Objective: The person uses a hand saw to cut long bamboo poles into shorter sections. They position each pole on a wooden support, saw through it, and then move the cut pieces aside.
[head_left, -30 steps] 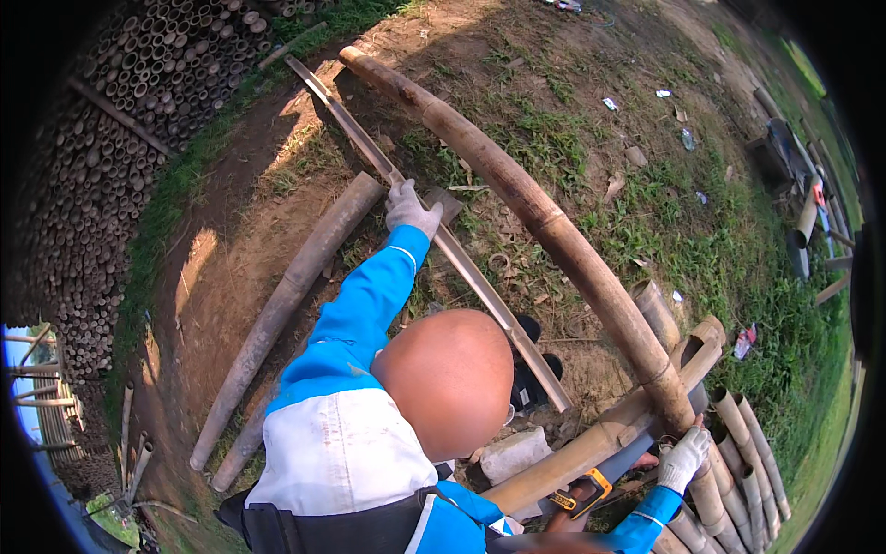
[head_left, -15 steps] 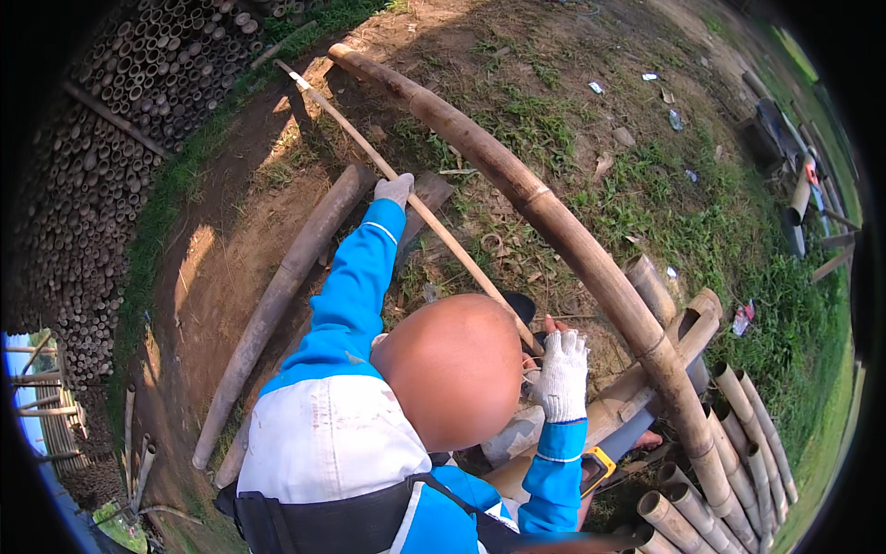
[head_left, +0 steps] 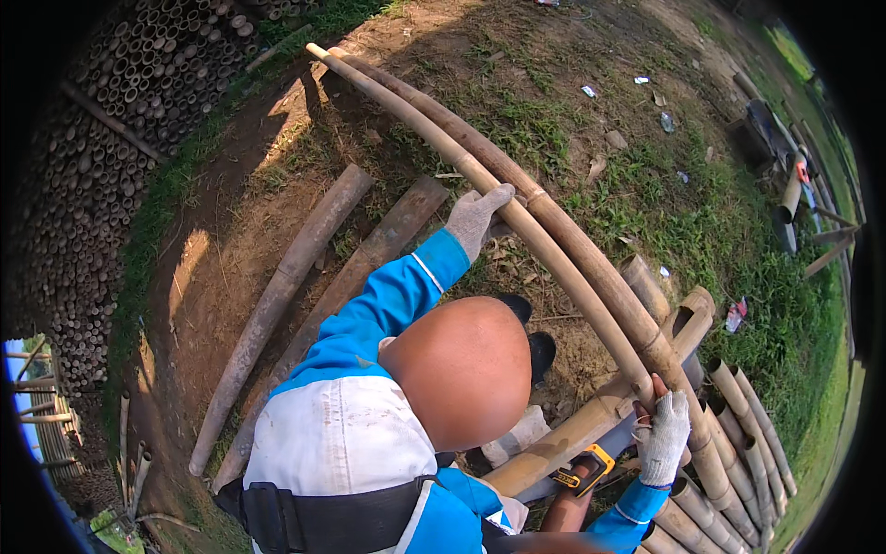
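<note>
My left hand (head_left: 475, 220), in a whitish glove, is closed round the middle of a slim bamboo pole (head_left: 556, 262). Close to its near end my right hand (head_left: 664, 439), in a knitted glove with bare fingertips showing, grips the same pole. This pole lies along the left side of a thicker bamboo pole (head_left: 595, 261); whether they touch all along, I cannot tell. Below, a cut bamboo length (head_left: 544, 457) slants beneath both. By my right wrist is a saw with a yellow and black handle (head_left: 595, 464), a bare limb next to it.
Two dark bamboo poles (head_left: 277, 295) lie on the ground at left. Several bamboo tubes (head_left: 752, 415) are grouped at lower right. A tall stack of bamboo (head_left: 92, 185) rises at far left. A smooth brown rounded shape (head_left: 461, 374) covers the middle of the view.
My left hand has moved right and slightly nearer with the pole, which now appears thicker and lies beside the bigger one. My right hand has shifted right and down, onto its near end.
</note>
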Demonstrator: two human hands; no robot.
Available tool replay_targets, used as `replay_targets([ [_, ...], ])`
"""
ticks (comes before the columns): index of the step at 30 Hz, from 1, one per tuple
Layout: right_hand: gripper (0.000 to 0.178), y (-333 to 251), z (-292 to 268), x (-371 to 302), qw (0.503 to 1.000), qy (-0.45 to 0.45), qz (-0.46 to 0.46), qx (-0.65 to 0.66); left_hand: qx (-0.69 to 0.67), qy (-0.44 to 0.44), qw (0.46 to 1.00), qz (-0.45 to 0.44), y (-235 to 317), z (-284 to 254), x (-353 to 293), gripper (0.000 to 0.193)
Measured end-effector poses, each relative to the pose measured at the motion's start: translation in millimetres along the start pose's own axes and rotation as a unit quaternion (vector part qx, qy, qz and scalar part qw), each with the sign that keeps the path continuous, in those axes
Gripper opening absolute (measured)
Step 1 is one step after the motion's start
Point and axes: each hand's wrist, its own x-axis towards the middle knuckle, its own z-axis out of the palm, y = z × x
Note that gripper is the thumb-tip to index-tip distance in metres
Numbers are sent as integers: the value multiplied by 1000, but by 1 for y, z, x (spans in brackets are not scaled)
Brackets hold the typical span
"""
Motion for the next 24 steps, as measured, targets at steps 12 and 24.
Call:
replay_targets([
  [12,50,125,17,-37,996,-8,86,-25,616,-154,759,143,-8,65,-22,42],
  [24,63,132,80,-43,966,151,201,-67,793,-434,387,184,-49,165,66,108],
])
